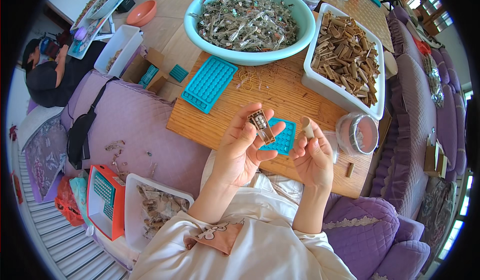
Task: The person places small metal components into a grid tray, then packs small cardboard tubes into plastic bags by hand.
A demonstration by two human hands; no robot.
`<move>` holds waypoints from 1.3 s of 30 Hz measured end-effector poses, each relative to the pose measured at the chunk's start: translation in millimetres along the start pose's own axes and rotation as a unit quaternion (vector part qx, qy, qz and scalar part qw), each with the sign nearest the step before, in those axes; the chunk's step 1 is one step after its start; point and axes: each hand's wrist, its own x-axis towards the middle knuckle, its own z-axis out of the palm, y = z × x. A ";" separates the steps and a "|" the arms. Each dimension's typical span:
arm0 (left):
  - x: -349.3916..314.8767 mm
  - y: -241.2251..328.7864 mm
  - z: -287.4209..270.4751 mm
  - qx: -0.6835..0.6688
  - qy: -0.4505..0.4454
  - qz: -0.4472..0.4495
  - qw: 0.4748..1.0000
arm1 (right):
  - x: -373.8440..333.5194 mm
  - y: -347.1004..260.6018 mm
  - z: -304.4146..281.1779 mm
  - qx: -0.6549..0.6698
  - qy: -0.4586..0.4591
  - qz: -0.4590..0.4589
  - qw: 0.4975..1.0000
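Left hand [239, 147] gripping an open brown casing [262, 127], right hand [315, 159] near it pinching a curved tan cover [307, 128], guessing pre-fit, so edges need lining up.

Sm. turq. dimpled plastic tray [285, 137] pt. hidden behind left hand [237, 152]; silvery bits [260, 122] in brown rect. case [269, 137] too tiny to ID; white fabric shirt [250, 245] cut off at btm edge.

Right grip [316, 164] | pass: tabletop [299, 100] ahead | block: jar [345, 134] rightward, white tub [340, 96] beyond
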 end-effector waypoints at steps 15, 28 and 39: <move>-7.1 -7.1 1.3 0.027 -0.035 0.049 0.998 | 5.5 39.9 30.2 -0.039 0.090 0.005 0.995; -9.9 -9.5 -2.1 0.118 0.019 0.081 0.989 | -2.1 43.6 11.9 -0.186 0.116 -0.073 0.973; -12.5 -22.0 -3.6 0.265 0.034 0.122 0.956 | -4.3 65.6 28.0 -0.308 0.125 -0.222 0.917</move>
